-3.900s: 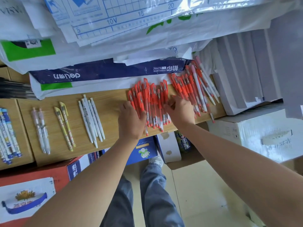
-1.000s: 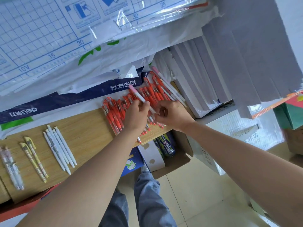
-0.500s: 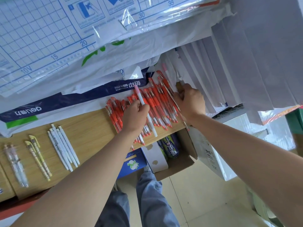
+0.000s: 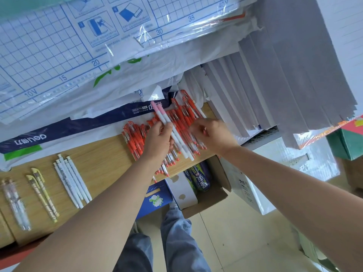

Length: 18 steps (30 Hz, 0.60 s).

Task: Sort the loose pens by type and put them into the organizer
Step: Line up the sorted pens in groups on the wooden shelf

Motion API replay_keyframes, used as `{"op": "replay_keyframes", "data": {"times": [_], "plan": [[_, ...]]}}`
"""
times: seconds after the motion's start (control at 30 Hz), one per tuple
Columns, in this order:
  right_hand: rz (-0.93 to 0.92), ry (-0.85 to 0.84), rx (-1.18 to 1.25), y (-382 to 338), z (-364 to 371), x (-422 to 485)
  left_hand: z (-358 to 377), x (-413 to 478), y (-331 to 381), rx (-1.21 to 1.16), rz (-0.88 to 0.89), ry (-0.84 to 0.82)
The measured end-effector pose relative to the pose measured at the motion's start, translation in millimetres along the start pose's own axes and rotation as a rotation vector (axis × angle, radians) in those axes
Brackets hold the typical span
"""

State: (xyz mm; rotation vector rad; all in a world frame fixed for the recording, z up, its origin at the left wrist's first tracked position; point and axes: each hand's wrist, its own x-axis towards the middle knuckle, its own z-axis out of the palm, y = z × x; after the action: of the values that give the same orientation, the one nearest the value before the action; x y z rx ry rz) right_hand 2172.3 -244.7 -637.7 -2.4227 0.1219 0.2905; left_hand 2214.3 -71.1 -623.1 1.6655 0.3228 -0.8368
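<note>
You are looking down on a pale wood-grain shelf (image 4: pixel 102 160); behind the shelf, plastic-wrapped sheets printed with a blue grid (image 4: pixel 49 46) lean over a dark blue and white packet (image 4: pixel 78 128); to the shelf's right, white reams of paper (image 4: pixel 275 85) rise in stepped stacks; under the shelf's front edge you see an open cardboard box (image 4: pixel 214 197) on a beige tiled floor (image 4: pixel 245 242); lower right of the shelf stands a white carton (image 4: pixel 318 169); far right of the shelf sits a green box (image 4: pixel 347 146); the light is soft and even.
</note>
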Motion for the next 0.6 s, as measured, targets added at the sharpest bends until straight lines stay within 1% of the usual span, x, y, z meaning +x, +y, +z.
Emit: {"op": "replay_keyframes", "data": {"times": [0.03,0.07,0.1,0.17,0.23,0.4,0.53,0.6], "plan": [[0.058,0.109,-0.049,3,-1,1,-2,1,-2,0.026,-0.001,0.020],[0.129,0.175,-0.127,6,-2,3,-3,1,-4,0.049,0.002,0.033],[0.201,0.176,-0.222,9,-2,6,-5,2,-6,0.066,0.003,0.041],[0.307,0.071,-0.376,13,4,9,-7,1,-10,0.085,-0.001,0.039],[0.352,0.024,-0.409,15,9,13,-9,0,-14,0.101,-0.006,0.025],[0.368,0.034,-0.415,13,10,20,-12,0,-18,0.126,-0.012,0.018],[0.318,0.131,-0.294,5,0,18,-12,-2,-16,0.139,-0.031,0.002],[0.285,0.071,-0.294,2,-1,17,-11,-3,-14,0.124,-0.033,-0.006]]}}
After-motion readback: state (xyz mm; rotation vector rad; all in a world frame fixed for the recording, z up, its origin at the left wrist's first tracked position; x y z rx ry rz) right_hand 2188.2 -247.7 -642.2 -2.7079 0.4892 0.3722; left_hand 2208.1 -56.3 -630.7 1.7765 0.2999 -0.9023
